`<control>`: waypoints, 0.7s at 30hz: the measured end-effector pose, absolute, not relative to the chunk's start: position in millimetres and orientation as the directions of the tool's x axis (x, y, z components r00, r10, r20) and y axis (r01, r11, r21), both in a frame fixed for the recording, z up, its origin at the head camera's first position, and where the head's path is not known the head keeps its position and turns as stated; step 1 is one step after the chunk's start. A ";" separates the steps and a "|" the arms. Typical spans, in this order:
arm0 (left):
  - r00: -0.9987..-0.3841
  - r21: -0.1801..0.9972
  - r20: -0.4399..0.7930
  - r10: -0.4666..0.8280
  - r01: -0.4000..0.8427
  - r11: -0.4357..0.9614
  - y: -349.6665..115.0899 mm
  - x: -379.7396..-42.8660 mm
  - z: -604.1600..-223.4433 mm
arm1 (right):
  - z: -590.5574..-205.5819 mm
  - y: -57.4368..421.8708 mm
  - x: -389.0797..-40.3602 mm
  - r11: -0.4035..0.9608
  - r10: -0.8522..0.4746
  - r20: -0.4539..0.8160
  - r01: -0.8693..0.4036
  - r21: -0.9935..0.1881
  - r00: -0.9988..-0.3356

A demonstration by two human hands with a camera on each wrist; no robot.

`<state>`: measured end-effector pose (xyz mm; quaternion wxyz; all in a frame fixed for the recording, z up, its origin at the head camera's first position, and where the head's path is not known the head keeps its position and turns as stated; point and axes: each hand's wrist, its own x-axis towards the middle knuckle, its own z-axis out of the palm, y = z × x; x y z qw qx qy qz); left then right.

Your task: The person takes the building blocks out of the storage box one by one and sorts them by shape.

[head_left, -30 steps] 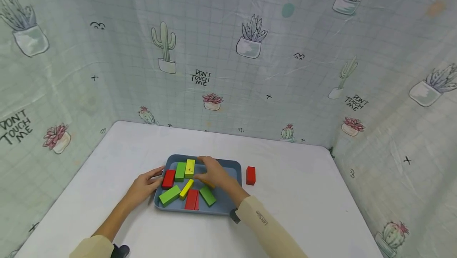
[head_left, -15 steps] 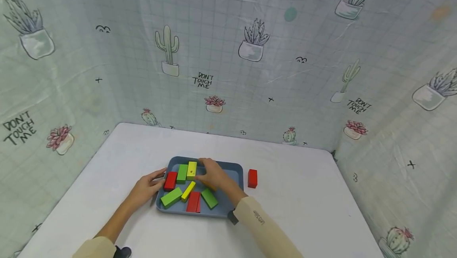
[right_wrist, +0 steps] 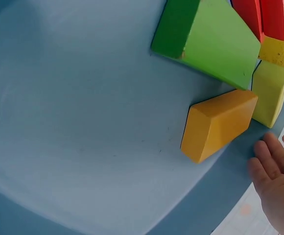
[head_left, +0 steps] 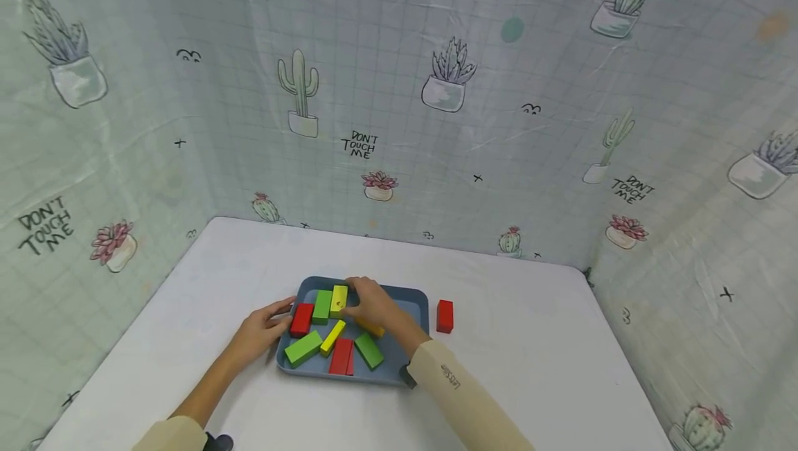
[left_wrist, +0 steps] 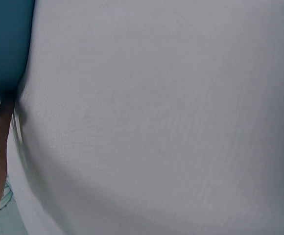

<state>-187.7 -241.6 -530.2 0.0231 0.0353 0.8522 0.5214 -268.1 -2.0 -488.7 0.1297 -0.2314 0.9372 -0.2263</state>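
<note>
My left hand (head_left: 257,333) rests at the left edge of the blue-grey tray (head_left: 408,382), thumb and fingers spread along the rim. In the left wrist view, its straight fingers (left_wrist: 4,120) reach the tray's outer wall. Over the tray's back, my right hand (head_left: 374,302) has thumb and fingertips right at a yellow block (head_left: 339,302). Relaxed, extended fingers (right_wrist: 274,156) show beside the pale yellow block (right_wrist: 269,93) in the right wrist view. An orange block (head_left: 370,326) lies under this hand's near side, and a green block (head_left: 369,350) in front of it.
Left in the tray are a red block (head_left: 302,320), green blocks (head_left: 321,307) and a thin yellow block (head_left: 333,338). More red blocks (head_left: 341,356) lie near the front rim. One red block (head_left: 445,316) stands on the white table (head_left: 530,347), right of the tray. A printed curtain (head_left: 399,91) encloses the table.
My right hand has shifted slightly left toward the yellow block, and more of the orange block shows. The left hand stays at the tray's edge. The whole head view has drifted slightly.
</note>
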 end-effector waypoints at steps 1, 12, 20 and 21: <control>-0.996 0.890 -0.001 0.085 0.038 0.454 -241.1 -187.4 -530.0 | -488.8 -2.1 -267.7 0.794 -0.492 -0.144 -0.374 -0.480 -0.858; -0.997 0.889 0.001 0.073 0.034 0.457 -238.8 -188.0 -531.2 | -491.4 -3.4 -266.0 0.802 -0.488 -0.141 -0.378 -0.463 -0.862; -0.997 0.887 0.005 0.082 0.042 0.461 -240.6 -186.6 -529.1 | -494.6 -8.4 -266.9 0.818 -0.515 -0.184 -0.417 -0.395 -0.837; -0.997 0.886 0.005 0.076 0.040 0.463 -241.7 -186.2 -528.8 | -494.9 -9.8 -266.5 0.816 -0.520 -0.186 -0.421 -0.396 -0.834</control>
